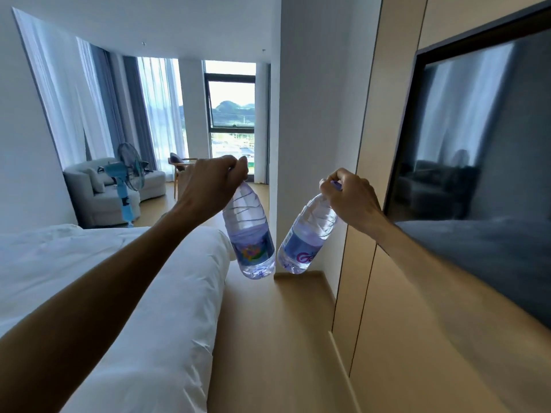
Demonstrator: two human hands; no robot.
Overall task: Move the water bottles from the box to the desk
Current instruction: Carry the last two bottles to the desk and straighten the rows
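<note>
Clear plastic bottles, blue labels, both in air over wood floor between bed (pixel 119 278) edge and wall panel. Left hand (pixel 208 186) pinches left bottle (pixel 249 231) by cap, hanging near upright. Right hand (pixel 350 198) clamped round cap of right bottle (pixel 307 236), tilted inward; bases almost touching. Box, desk out of view. Judgement: carry phase; cap grips let bottles swing, so walk smoothly, keep them apart, set down base first.

right bottle (pixel 301 245) label: pink "Ge…", partly readable | left bottle (pixel 252 248) label: no legible text
</note>
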